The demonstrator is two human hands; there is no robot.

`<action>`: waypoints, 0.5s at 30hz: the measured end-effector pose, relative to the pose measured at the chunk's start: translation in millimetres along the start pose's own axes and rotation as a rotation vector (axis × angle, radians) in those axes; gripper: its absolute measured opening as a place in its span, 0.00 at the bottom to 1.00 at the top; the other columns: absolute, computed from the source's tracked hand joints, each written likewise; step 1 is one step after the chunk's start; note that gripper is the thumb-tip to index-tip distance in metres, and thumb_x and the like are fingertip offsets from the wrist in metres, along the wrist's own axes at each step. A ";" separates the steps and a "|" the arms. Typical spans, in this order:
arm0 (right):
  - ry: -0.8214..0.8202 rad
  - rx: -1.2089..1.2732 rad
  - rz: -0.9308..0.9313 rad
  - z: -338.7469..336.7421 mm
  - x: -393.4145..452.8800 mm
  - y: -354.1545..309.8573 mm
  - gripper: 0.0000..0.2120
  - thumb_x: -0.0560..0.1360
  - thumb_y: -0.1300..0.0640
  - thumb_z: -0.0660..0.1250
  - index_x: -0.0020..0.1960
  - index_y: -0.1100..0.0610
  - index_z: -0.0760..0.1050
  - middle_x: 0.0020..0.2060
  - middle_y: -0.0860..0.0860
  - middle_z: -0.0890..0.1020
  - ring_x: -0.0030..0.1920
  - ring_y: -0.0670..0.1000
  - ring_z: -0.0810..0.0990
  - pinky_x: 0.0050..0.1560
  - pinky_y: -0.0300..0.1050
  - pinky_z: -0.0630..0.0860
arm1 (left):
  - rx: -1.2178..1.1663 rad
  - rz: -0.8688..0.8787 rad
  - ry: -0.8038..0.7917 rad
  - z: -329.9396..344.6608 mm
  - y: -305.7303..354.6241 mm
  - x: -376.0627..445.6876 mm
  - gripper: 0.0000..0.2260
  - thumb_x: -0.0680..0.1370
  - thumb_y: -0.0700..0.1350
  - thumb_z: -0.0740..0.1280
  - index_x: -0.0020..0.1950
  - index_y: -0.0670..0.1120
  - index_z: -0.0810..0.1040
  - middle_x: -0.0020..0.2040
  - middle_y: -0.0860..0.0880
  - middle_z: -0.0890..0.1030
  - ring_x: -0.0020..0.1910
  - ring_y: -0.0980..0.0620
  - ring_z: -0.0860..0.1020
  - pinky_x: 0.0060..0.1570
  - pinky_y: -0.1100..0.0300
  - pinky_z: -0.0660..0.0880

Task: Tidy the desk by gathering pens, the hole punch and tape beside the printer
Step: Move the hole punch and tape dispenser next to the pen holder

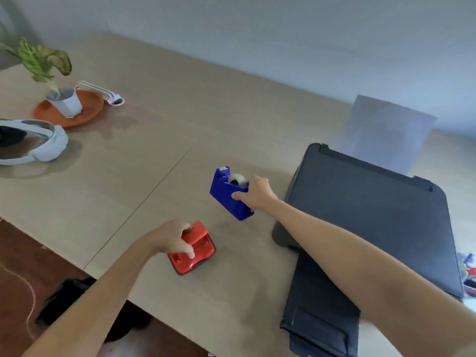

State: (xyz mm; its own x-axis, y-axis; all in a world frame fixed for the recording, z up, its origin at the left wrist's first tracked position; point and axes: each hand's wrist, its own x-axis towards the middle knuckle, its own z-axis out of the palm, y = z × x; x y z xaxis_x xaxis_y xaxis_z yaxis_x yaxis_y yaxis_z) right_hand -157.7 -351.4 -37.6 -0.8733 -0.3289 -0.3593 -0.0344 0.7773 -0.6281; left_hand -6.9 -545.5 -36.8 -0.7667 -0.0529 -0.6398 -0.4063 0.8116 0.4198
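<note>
A blue tape dispenser (226, 195) with a white roll stands on the wooden desk (159, 140), just left of the dark printer (373, 217). My right hand (255, 193) grips its near end. Closer to me, a red hole punch (194, 249) lies flat on the desk, and my left hand (175, 239) is closed over its left side. Some coloured pens (467, 266) show at the right edge, behind the printer and mostly hidden.
A potted plant (63, 99) on an orange saucer (74, 114) stands at the far left, with a white headset (38, 143) in front of it and a small pale item (113, 99) beside it. The printer's paper tray (322, 318) juts toward me. The desk's front edge runs diagonally at the lower left.
</note>
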 end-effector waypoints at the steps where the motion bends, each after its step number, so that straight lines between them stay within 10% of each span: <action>1: 0.026 0.043 -0.016 -13.6 -8.9 -4.0 0.17 0.70 0.52 0.72 0.52 0.61 0.74 0.46 0.57 0.84 0.43 0.54 0.84 0.43 0.50 0.83 | 0.019 0.049 -0.031 -7.9 11.1 -8.5 0.14 0.66 0.43 0.77 0.48 0.47 0.78 0.41 0.51 0.77 0.38 0.54 0.76 0.30 0.67 0.69; 15: 0.510 0.380 -0.042 -273.1 -213.2 122.6 0.14 0.68 0.53 0.75 0.42 0.63 0.75 0.37 0.55 0.80 0.35 0.55 0.85 0.31 0.51 0.84 | 0.246 0.695 -0.427 27.6 306.9 -82.4 0.15 0.67 0.51 0.78 0.50 0.50 0.81 0.42 0.54 0.83 0.41 0.56 0.83 0.41 0.62 0.81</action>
State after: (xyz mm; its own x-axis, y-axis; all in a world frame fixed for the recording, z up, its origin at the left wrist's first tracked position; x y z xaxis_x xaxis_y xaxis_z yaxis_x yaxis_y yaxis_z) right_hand -108.4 -39.5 150.5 -0.9998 0.0147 -0.0141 0.0195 0.4941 -0.8692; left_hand -54.7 -276.0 127.0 -0.5286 0.6881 -0.4971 0.2446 0.6842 0.6870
